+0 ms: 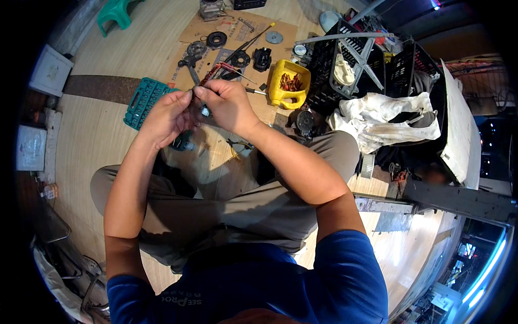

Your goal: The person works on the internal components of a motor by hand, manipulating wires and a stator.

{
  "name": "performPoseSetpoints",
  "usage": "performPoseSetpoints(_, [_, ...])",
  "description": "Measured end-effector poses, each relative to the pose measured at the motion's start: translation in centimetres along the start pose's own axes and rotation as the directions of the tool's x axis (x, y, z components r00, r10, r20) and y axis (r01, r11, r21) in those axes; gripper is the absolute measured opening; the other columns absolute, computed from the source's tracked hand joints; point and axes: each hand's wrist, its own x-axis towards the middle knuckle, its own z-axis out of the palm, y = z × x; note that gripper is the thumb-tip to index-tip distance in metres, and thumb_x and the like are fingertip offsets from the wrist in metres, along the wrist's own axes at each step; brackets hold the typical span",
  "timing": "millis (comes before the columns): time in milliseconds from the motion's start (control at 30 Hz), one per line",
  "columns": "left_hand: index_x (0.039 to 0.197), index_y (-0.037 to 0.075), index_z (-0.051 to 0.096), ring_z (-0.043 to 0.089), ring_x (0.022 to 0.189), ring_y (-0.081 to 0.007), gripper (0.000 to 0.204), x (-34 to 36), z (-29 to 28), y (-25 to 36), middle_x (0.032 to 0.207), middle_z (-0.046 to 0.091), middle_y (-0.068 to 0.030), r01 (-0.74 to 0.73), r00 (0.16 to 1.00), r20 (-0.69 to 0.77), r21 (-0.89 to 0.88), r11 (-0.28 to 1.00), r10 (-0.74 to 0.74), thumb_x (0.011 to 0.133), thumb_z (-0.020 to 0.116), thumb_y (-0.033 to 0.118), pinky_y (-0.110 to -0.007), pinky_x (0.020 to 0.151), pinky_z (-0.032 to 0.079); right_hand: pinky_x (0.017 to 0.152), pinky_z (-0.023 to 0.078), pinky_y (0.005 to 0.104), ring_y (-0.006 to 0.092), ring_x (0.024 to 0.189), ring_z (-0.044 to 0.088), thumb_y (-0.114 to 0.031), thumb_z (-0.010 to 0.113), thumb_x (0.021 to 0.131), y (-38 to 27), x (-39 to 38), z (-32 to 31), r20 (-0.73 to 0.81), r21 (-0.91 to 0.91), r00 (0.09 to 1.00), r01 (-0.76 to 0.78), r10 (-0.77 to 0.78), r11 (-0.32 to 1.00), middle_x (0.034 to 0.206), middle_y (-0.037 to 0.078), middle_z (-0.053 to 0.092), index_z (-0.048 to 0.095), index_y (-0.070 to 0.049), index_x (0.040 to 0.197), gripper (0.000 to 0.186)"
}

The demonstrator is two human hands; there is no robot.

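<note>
Grey metal piece [192, 71] beyond left hand [168, 112] and right hand [229, 103], both half-curled, contents unclear

Pale wood-grain floor [89, 137] spreads around me, crossed at the left of the frame by a dark brown strip [100, 88]. A green stool [115, 19] stands at the upper left. Over at the lower right, a bluish-white light tube [488, 265] glares — cold and bright — while a smaller violet-blue light [435, 4] shines at the upper right.
</note>
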Motion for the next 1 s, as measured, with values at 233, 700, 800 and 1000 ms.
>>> performPoseSetpoints(233, [0.087, 0.0, 0.062, 0.059, 0.064, -0.0111, 0.018, 0.7, 1.3, -0.5, 0.071, 0.063, -0.0043, -0.073, 0.938, -0.294, 0.349, 0.934, 0.183, 0.092, 0.059, 0.017, -0.025, 0.058, 0.047, 0.049, 0.033, 0.0231, 0.0029, 0.059, 0.038, -0.016, 0.059, 0.092, 0.2, 0.0, -0.3, -0.021, -0.099, 0.996, -0.084, 0.082, 0.992, 0.061, -0.006, 0.047, 0.061, 0.0, 0.075, 0.024])
performPoseSetpoints(700, [0.093, 0.001, 0.062, 0.061, 0.066, -0.0132, 0.023, 0.3, 0.6, -0.8, 0.076, 0.064, -0.0046, -0.024, 0.997, -0.078, -0.044, 0.999, 0.021, 0.097, 0.051, 0.021, -0.026, 0.06, 0.048, 0.05, 0.036, 0.0247, 0.0042, 0.059, 0.04, -0.014, 0.058, 0.092, -0.6, -0.2, 0.0, 0.01, 0.06, 0.998, -0.054, 0.054, 0.997, 0.061, -0.005, 0.051, 0.061, 0.0, 0.075, 0.022])
performPoseSetpoints(800, [0.092, 0.001, 0.062, 0.06, 0.066, -0.0124, 0.02, 0.8, -0.1, -1.1, 0.076, 0.064, -0.0047, -0.08, 0.985, -0.146, 0.067, 0.995, 0.089, 0.095, 0.053, 0.019, -0.025, 0.06, 0.047, 0.054, 0.042, 0.029, 0.0086, 0.057, 0.045, -0.014, 0.06, 0.09, -0.8, 0.0, -0.3, -0.015, -0.142, 0.999, -0.049, 0.048, 0.989, 0.058, 0.009, 0.054, 0.063, 0.003, 0.078, 0.021])
performPoseSetpoints(1000, [0.084, 0.0, 0.062, 0.054, 0.062, -0.0105, 0.013, 0.5, 2.8, -0.2, 0.071, 0.063, -0.0028, -0.001, 0.831, -0.378, 0.732, 0.681, 0.408, 0.086, 0.066, 0.012, -0.024, 0.059, 0.044, 0.055, 0.043, 0.0313, 0.0114, 0.056, 0.051, -0.014, 0.061, 0.087, 0.0, 0.0, -0.4, -0.074, -0.222, 0.994, -0.091, 0.077, 0.971, 0.059, 0.014, 0.057, 0.066, 0.003, 0.08, 0.018])
